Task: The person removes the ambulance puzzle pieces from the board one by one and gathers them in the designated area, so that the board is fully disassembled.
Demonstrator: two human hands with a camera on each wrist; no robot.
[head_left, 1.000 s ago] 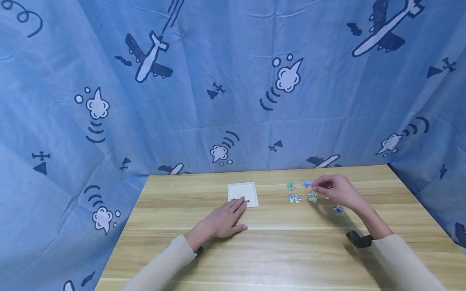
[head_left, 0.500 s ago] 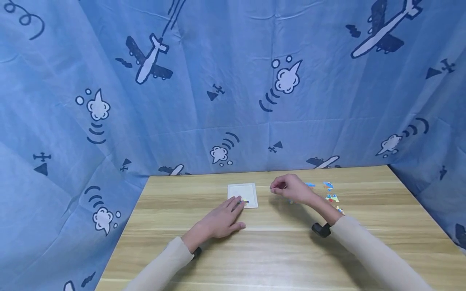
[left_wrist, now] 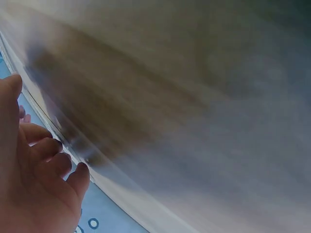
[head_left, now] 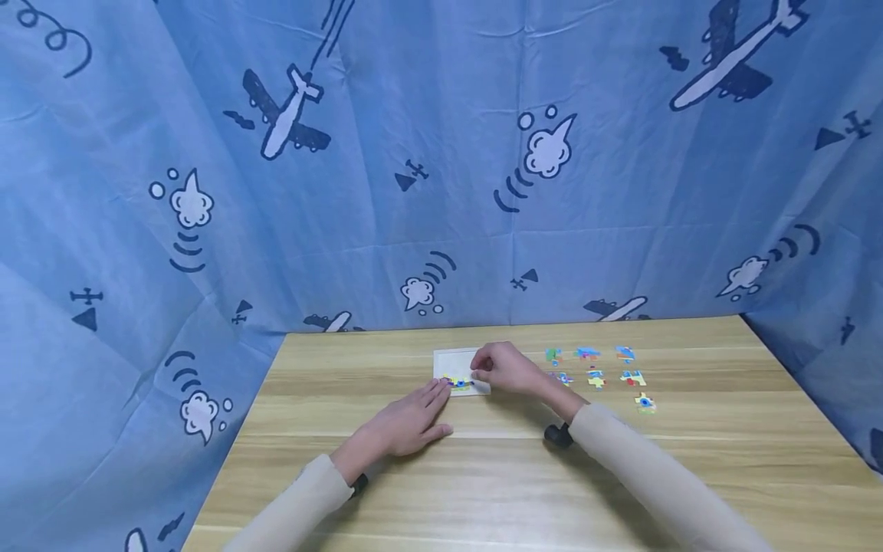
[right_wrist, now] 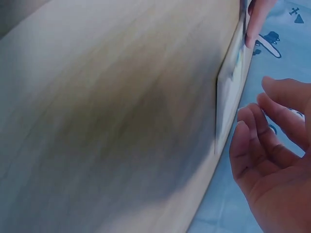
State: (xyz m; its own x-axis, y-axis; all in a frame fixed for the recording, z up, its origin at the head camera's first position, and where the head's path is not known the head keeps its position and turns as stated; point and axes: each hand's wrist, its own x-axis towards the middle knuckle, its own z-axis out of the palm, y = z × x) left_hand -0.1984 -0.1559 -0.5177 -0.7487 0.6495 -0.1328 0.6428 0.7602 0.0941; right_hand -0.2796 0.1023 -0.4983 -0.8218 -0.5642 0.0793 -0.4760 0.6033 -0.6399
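Observation:
My left hand [head_left: 411, 422] lies palm down with fairly straight fingers, its fingertips on the lower left of a white square tray [head_left: 464, 359]. Beside those fingertips, colorful jigsaw puzzle pieces [head_left: 460, 382] lie along the tray's lower edge; the hand covers part of them. Over the tray's right side is my right hand [head_left: 509, 369], thumb and forefinger drawn close together and the other fingers curled. Whether a piece sits between its fingertips is too small to see. The right wrist view shows this hand [right_wrist: 274, 145] beside the tray's edge [right_wrist: 228, 92].
Several loose puzzle pieces lie in rows right of the tray, among them a blue one [head_left: 625, 353], a red and yellow one [head_left: 632, 378] and one with a blue round mark [head_left: 645, 402]. A blue airplane-print curtain [head_left: 469, 192] stands behind the wooden table [head_left: 483, 483].
My right hand has moved left from the loose pieces to the tray, uncovering the rows. My left hand has slid slightly left, showing more of the pieces in the tray.

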